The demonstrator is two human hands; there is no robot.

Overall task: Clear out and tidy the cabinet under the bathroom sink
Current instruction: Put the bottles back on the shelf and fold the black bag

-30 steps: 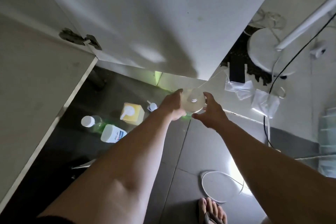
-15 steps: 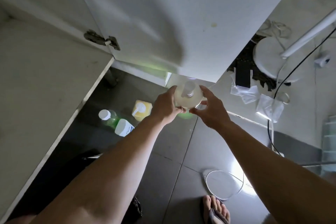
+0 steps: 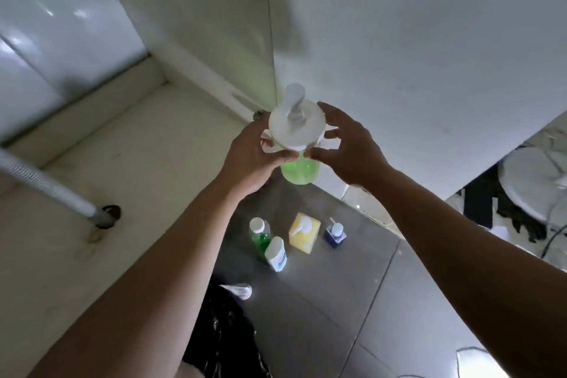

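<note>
Right now my left hand [image 3: 254,156] and right hand [image 3: 349,147] share one grip on the green pump soap bottle [image 3: 297,144], fingers curled round it just under its white cap, holding it upright in the air at the open front of the cabinet [image 3: 129,144]. Below it on the dark floor tiles [image 3: 306,301] stand a green bottle [image 3: 260,233], a white bottle [image 3: 276,253], a yellow pump bottle [image 3: 304,232] and a small blue bottle [image 3: 335,233], close together. The cabinet floor I can see holds only the drain hose [image 3: 46,184], so I judge the clearing nearly done, with tidying and restocking left.
</note>
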